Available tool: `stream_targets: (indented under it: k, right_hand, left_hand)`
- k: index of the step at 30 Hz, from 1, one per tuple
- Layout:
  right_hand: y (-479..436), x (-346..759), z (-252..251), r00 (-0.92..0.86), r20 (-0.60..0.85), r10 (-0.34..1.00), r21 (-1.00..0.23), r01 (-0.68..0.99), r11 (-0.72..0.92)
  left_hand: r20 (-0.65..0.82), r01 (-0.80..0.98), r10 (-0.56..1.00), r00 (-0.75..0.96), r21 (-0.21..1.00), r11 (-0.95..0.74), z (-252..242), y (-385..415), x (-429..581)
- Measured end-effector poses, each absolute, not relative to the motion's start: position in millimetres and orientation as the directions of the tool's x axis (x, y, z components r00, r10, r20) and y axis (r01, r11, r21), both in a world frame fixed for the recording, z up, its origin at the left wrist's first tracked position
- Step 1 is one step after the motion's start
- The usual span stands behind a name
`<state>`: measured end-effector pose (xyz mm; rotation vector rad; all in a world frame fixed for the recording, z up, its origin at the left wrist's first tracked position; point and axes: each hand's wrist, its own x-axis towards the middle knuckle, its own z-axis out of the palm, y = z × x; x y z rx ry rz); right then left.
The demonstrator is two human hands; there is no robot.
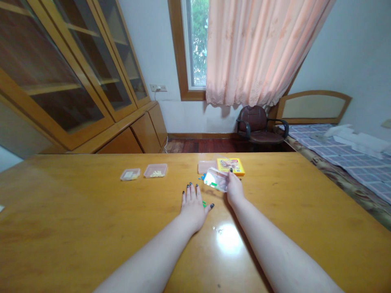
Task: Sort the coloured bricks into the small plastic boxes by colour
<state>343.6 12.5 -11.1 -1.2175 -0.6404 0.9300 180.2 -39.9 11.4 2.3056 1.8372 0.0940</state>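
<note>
My right hand (235, 189) grips a small clear plastic box (217, 179) by its right end, raised a little over the table and tilted. A green piece (214, 184) shows in or through that box. Flat on the wood lies my left hand (193, 208), fingers spread. Small green pieces (204, 204) show between its thumb and forefinger, and the palm hides whatever is under it. Several small blue pieces (202, 177) lie just left of the box. Behind it are a clear tray (206, 164) and a yellow printed box (240, 168).
On the left of the wooden table (91, 211) stand a clear container (155, 171) holding pale pieces and a smaller lidded one (130, 174). A maroon armchair (258, 126) is beyond the far edge. Glass-door cabinets (100, 61) line the left, a bed (345, 150) the right.
</note>
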Motion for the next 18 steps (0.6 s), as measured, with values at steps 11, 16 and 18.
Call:
stream_targets:
  k: [11,16,18]
  right_hand:
    - [13,343,-11,0.509,-0.072,0.858,-0.960,-0.268,0.079]
    - [17,345,-17,0.482,-0.085,0.872,-0.952,-0.298,0.073]
    - [18,346,-21,0.487,-0.059,0.872,-0.957,-0.276,0.090]
  left_hand:
    - [0.109,0.649,0.977,0.185,0.733,-0.205,25,0,163]
    - [0.107,0.756,0.952,0.288,0.585,-0.294,53,0,141]
    - [0.071,0.810,0.933,0.353,0.476,-0.343,58,-3,138]
